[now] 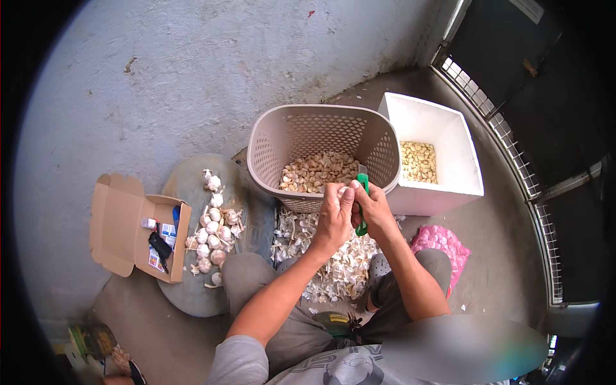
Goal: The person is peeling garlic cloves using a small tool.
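My two hands meet in front of my chest, over the near rim of a brown plastic basket (324,110). My right hand (377,215) is closed round a green-handled knife (363,222), held upright with its short blade at the top. Pinched in my left hand (333,221) is a small pale garlic clove (342,190), mostly hidden by the fingers. Unpeeled garlic cloves (321,172) lie in the basket. Below my hands, a heap of garlic skins (340,273) covers the floor between my legs.
To the right stands a white foam box (459,154) holding peeled cloves (418,162). Near my right knee lies a pink mesh bag (443,240). At left, garlic bulbs (213,230) rest on a round grey surface (186,301), beside an open cardboard box (119,224) of small items.
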Motion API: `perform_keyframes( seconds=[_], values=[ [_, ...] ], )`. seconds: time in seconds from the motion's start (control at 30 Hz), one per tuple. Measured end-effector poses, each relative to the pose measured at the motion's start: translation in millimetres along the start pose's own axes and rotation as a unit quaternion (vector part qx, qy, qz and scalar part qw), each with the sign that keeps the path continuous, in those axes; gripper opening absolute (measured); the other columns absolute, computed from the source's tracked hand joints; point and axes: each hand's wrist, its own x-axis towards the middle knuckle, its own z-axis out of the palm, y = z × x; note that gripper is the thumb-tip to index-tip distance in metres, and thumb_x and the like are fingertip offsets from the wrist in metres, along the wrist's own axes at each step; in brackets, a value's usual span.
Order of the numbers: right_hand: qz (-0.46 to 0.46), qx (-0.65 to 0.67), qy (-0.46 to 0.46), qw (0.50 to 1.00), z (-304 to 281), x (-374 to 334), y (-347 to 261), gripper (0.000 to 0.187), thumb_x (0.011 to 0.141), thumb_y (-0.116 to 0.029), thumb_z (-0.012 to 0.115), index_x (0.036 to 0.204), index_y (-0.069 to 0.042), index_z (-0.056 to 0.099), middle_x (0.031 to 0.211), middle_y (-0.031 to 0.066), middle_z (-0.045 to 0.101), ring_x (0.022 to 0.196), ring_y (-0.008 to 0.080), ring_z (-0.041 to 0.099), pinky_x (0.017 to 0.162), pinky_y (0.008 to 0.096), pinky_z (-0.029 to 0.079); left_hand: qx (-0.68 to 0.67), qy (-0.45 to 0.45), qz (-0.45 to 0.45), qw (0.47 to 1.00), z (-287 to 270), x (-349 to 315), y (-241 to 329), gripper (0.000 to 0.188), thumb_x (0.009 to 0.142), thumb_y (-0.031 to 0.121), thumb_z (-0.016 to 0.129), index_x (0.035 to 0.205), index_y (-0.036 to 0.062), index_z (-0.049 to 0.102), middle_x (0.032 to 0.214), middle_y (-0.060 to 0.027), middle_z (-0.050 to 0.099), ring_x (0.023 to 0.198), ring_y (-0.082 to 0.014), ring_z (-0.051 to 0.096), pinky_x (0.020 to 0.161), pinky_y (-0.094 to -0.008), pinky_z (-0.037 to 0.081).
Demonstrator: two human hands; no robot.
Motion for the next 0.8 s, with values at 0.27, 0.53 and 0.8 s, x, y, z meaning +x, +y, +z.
perform_keyframes(
  seconds=[0.27, 0.53, 0.8],
  values=[
    [0.000, 0.139, 0.070, 0.988, 11.2, -2.4, 19.2, 0.028, 0.103, -0.036, 0.064, 0.094, -0.010, 0.062, 0.070, -0.0034, 0.058, 0.052, 0.0058, 0.051, 0.044, 0.0225, 0.040, 0.136, 0.007, 0.034, 0.990, 0.8, 10.1, 12.3, 0.038, 0.111, 0.039, 0.045, 0.101, 0.0023, 0.050, 0.069, -0.0153, 0.061, 0.057, -0.0299, 0.065, 0.052, -0.0434, 0.049],
    [-0.028, 0.091, 0.008, 0.995, -4.8, -0.4, 6.7, 0.028, 0.104, -0.033, 0.063, 0.098, -0.006, 0.064, 0.074, -0.0012, 0.062, 0.055, 0.0066, 0.054, 0.046, 0.0221, 0.043, 0.155, 0.015, 0.085, 0.984, -2.4, 7.9, 11.1, 0.039, 0.110, 0.041, 0.048, 0.107, 0.0025, 0.052, 0.072, -0.0113, 0.062, 0.055, -0.0228, 0.062, 0.052, -0.0383, 0.049],
    [-0.213, -0.185, 0.046, 0.958, 8.3, 3.3, -2.3, 0.019, 0.105, -0.017, 0.061, 0.103, 0.001, 0.066, 0.078, 0.0013, 0.064, 0.070, 0.0069, 0.056, 0.061, 0.0257, 0.047, 0.042, 0.050, 0.010, 0.998, -2.6, 10.7, 10.6, 0.045, 0.111, 0.045, 0.045, 0.099, 0.0019, 0.053, 0.082, -0.0077, 0.057, 0.078, -0.0159, 0.056, 0.071, -0.0355, 0.048]
  ],
)
